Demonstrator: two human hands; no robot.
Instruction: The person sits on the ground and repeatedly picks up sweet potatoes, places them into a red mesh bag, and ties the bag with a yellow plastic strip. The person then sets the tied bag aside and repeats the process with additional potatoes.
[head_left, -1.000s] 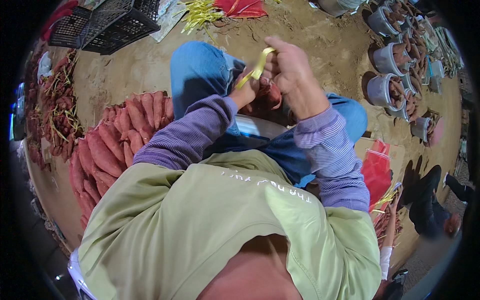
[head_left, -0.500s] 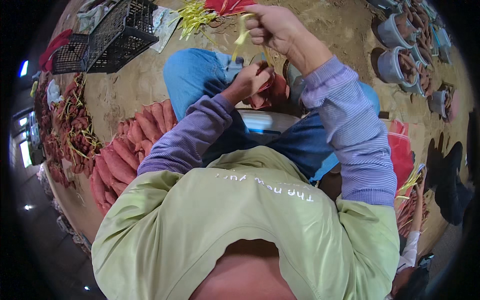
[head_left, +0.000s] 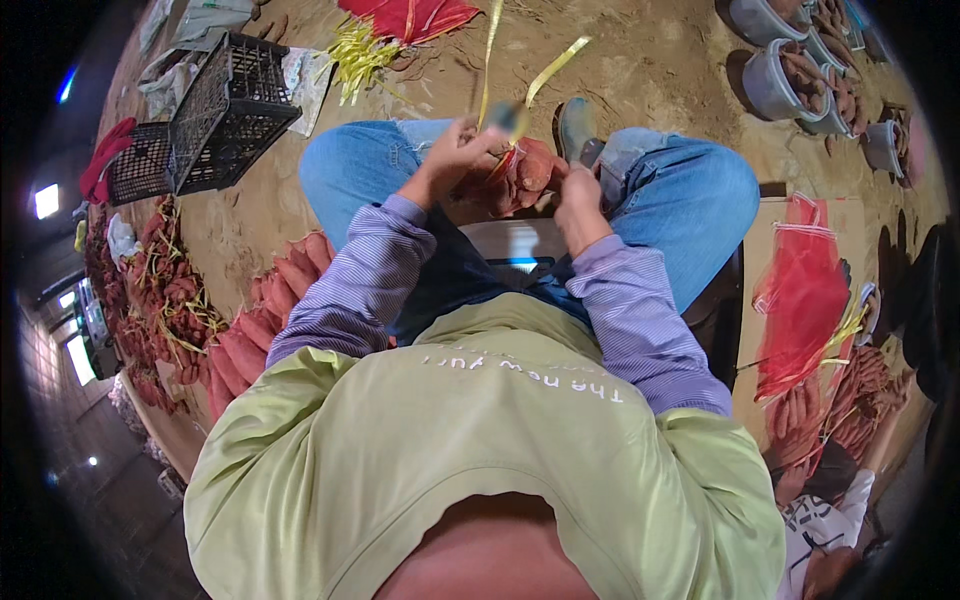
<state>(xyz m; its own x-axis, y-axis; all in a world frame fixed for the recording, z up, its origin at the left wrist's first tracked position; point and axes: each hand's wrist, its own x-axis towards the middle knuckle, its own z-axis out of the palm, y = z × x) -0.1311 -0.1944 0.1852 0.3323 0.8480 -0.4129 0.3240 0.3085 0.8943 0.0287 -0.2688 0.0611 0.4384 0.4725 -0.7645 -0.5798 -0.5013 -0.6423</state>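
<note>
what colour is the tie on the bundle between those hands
The tie is yellow, best seen in the head view.

**Clothing, worn**

A pale green top is worn over finely striped purple-and-white sleeves, ended in purple cuffs. White lettering is printed across the chest; the rounded neckline is edged by a seam. The legs are covered by blue jeans, faded in patches.
</note>
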